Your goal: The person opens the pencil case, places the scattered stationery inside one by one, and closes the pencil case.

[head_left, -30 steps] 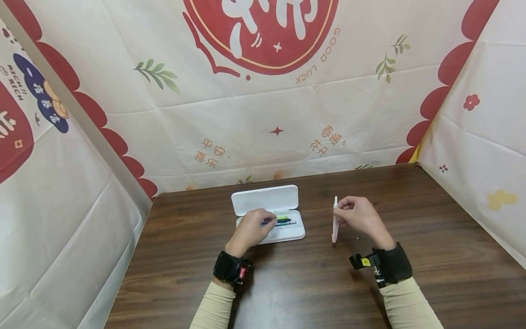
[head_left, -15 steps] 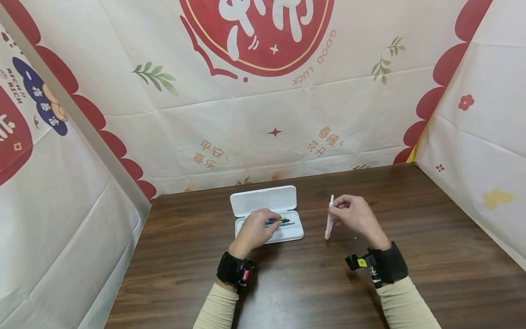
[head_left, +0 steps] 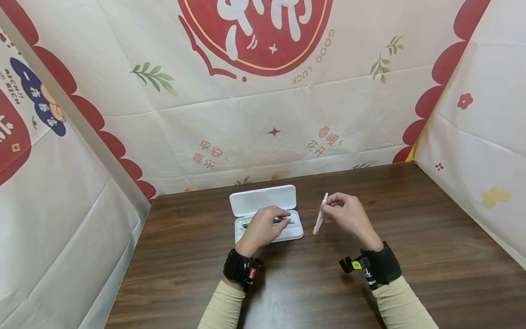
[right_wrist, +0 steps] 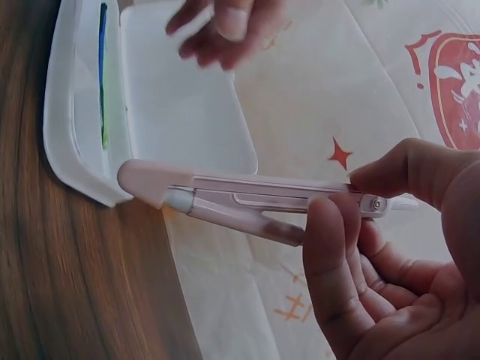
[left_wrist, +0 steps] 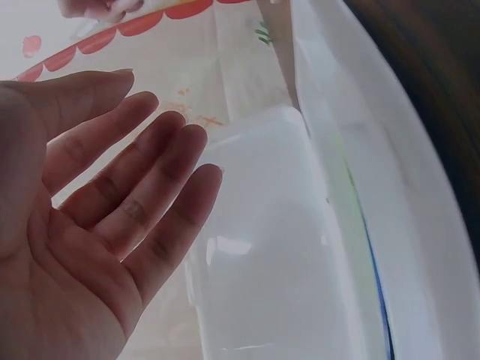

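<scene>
My right hand point(head_left: 347, 217) pinches a pale pink drawing compass point(right_wrist: 255, 187) near its hinge, between thumb and fingers. The compass legs are folded together and its capped tip points down and left, toward the case. An open white pencil case point(head_left: 292, 232) lies left of it, lid raised at the back. Over the case hovers my left hand point(head_left: 263, 228), its fingers loosely bent with nothing between them in the left wrist view. Blue and green pens point(right_wrist: 103, 75) lie lengthwise inside, partly hidden under that hand in the head view.
The case stands on a dark wooden table point(head_left: 185, 265), near its back edge. A printed white cloth point(head_left: 255, 109) hangs behind, with more cloth at both sides. Black camera straps point(head_left: 238, 267) are on both wrists.
My right hand has moved left toward the case, and the compass has swung from nearly upright to slanted. Over the case, my left hand has shifted right, away from the pens' left ends.
</scene>
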`<state>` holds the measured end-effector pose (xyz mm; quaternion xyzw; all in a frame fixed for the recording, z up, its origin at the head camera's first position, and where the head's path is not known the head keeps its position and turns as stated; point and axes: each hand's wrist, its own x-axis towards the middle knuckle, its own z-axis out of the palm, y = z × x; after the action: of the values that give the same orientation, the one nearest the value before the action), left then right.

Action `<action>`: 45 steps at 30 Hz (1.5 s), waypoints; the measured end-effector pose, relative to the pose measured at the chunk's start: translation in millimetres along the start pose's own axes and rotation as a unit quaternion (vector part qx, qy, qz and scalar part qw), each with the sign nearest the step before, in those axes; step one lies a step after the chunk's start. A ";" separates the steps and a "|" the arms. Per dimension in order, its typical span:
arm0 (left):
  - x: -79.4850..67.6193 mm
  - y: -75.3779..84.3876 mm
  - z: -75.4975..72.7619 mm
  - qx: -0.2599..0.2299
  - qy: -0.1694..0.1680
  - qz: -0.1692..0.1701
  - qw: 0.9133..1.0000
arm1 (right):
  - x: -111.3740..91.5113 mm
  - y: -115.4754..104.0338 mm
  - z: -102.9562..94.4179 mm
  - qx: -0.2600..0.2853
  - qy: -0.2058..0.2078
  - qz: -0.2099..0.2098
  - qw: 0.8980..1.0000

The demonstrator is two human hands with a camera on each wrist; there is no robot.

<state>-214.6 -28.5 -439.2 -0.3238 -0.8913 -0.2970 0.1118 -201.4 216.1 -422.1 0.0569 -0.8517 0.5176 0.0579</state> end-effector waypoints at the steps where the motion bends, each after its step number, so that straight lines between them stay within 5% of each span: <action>1: 1.5 1.8 0.4 -0.005 0.001 0.003 1.000 | -0.2 -0.9 0.9 0.007 -0.001 0.000 1.000; 15: 11.8 20.3 14.5 -0.052 0.018 0.032 0.998 | -5.5 -12.7 17.8 0.108 -0.032 -0.005 0.994; 45: 18.4 27.4 19.4 -0.054 0.023 0.027 0.998 | -8.8 -16.4 20.8 0.152 -0.033 -0.012 0.988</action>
<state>-211.2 9.4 -435.0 -0.3465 -0.8620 -0.3490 0.1227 -191.0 190.5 -418.7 0.0923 -0.7637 0.6383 0.0267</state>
